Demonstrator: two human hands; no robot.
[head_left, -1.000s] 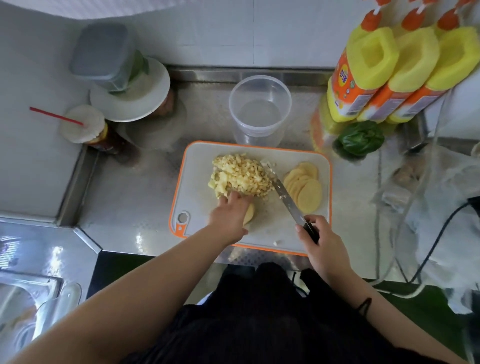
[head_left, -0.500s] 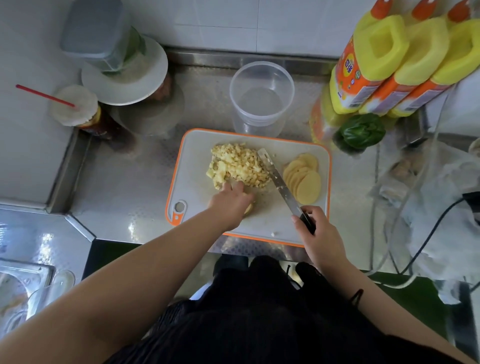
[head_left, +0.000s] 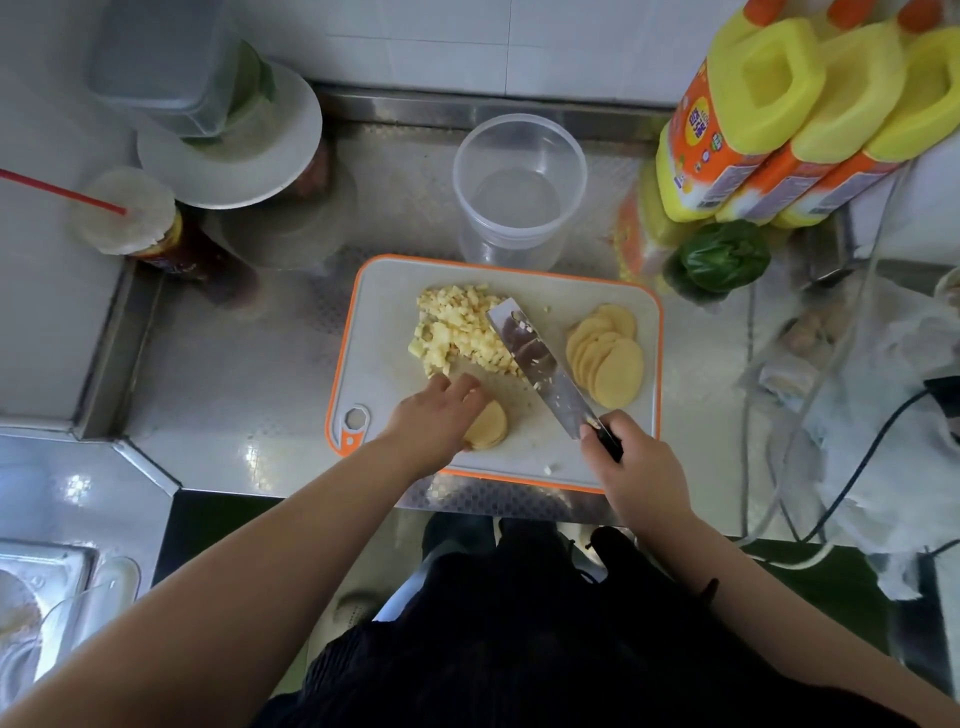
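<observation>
An orange-rimmed cutting board (head_left: 379, 312) lies on a steel counter (head_left: 249, 364) that meets a white tiled wall (head_left: 467, 41) at 12 o'clock. The left hand (head_left: 436, 415) holds a small stack of slices (head_left: 488, 426) down with curled fingers at the board's 6 o'clock. The right hand (head_left: 634, 462) grips the handle of the knife (head_left: 540, 364) at 5 o'clock. The blade points toward 11 o'clock, its tip against the diced pile (head_left: 462, 332) near the board's centre. A fan of slices (head_left: 608, 358) lies at 3 o'clock. Beyond the board stand a clear tub (head_left: 519, 182) at 12 o'clock, yellow bottles (head_left: 769, 104) at 1 o'clock and a cup with a red straw (head_left: 124, 213) at 10 o'clock.
</observation>
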